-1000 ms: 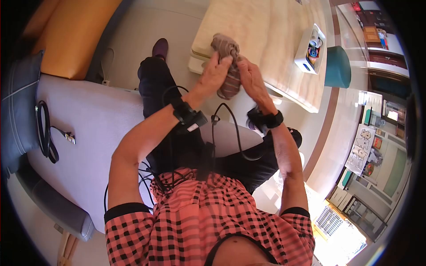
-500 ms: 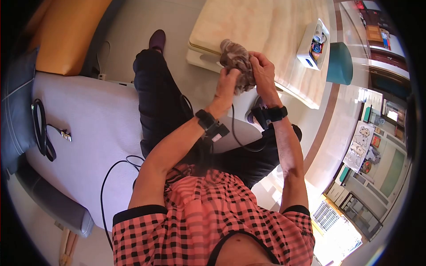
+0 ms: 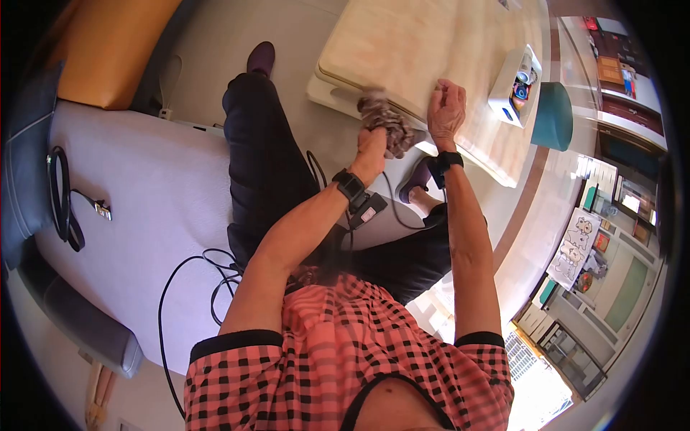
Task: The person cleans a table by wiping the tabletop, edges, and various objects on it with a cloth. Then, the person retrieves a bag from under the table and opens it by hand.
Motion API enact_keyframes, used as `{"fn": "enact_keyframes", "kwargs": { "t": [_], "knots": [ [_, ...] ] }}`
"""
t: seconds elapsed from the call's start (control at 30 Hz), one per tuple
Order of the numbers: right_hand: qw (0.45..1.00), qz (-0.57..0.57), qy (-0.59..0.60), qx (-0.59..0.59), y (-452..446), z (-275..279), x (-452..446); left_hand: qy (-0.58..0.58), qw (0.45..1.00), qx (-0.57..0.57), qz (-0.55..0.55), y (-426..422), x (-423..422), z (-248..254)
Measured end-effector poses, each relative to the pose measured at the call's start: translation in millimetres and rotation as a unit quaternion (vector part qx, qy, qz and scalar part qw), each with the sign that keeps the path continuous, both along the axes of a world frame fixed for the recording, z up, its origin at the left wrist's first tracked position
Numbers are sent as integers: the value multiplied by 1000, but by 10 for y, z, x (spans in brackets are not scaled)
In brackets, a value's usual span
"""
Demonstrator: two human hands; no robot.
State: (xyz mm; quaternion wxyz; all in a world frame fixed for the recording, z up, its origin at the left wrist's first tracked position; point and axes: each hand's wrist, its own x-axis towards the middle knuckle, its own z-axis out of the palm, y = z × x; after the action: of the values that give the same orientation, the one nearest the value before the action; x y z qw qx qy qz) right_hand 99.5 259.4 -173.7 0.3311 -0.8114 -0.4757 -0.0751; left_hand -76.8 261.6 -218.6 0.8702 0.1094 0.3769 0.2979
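Note:
My left hand (image 3: 371,149) is closed around a crumpled brown-and-grey patterned cloth (image 3: 387,123), which hangs just off the near edge of the light wooden-looking table (image 3: 402,50). The top of the cloth is smeared by motion. To its right, my right hand (image 3: 446,111) is over the table edge, apart from the cloth. Its back faces up and the fingers are curled in; whatever they may hold is hidden. Black devices are strapped to both wrists, and a black cable (image 3: 395,208) runs below my hands.
A white box (image 3: 514,86) of small items stands on the table's right side, with a teal stool (image 3: 552,118) beyond. At left, a pale seat (image 3: 144,179) carries a coiled black strap (image 3: 59,194) and loose cable. An orange piece of furniture (image 3: 115,50) is at upper left.
My right hand has let go of the cloth and moved right and up. My left hand keeps the cloth and has shifted slightly down and right. The view has shifted a little.

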Motion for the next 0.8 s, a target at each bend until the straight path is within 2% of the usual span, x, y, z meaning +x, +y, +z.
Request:
{"fn": "enact_keyframes", "kwargs": {
  "t": [0.03, 0.07, 0.17, 0.27, 0.37, 0.43, 0.47, 0.57, 0.6, 0.7, 0.8],
  "knots": [
    [1000, -7, -7, -10, -8, 9, -23, -35, 999, 25, -11, 11, -70, -29],
    [1000, -8, -2, -11, -11, 17, -31, 52, 991, -94, 84, 34, 2, -31],
    [1000, -7, 0, -15, -8, 14, -49, -22, 982, -100, 157, 437, -119, -228],
    [1000, -9, -15, -14, 16, 16, -63, 16, 980, -106, 166, 579, -347, -202],
    [999, -9, -29, -13, 5, 47, -60, 39, 987, -78, 138, 736, -527, 33],
    [999, -1, -41, -6, 14, 40, -57, 37, 992, -44, 113, 812, -656, 17],
    [999, -1, -31, -9, 15, 44, -67, -2, 994, -20, 111, 816, -676, -154],
    [1000, -2, -21, -9, 4, 53, -35, 63, 988, 60, 130, 884, -860, 57],
    [1000, 1, -27, -3, 8, 48, -23, 152, 975, 88, 134, 962, -919, 355],
    [999, 11, -42, 1, 7, 57, -51, 328, 913, 237, 58, 1390, -1062, 298],
    [999, 12, -32, 10, 21, 44, -49, 372, 840, 395, -6, 1896, -919, 156]
  ]
}}
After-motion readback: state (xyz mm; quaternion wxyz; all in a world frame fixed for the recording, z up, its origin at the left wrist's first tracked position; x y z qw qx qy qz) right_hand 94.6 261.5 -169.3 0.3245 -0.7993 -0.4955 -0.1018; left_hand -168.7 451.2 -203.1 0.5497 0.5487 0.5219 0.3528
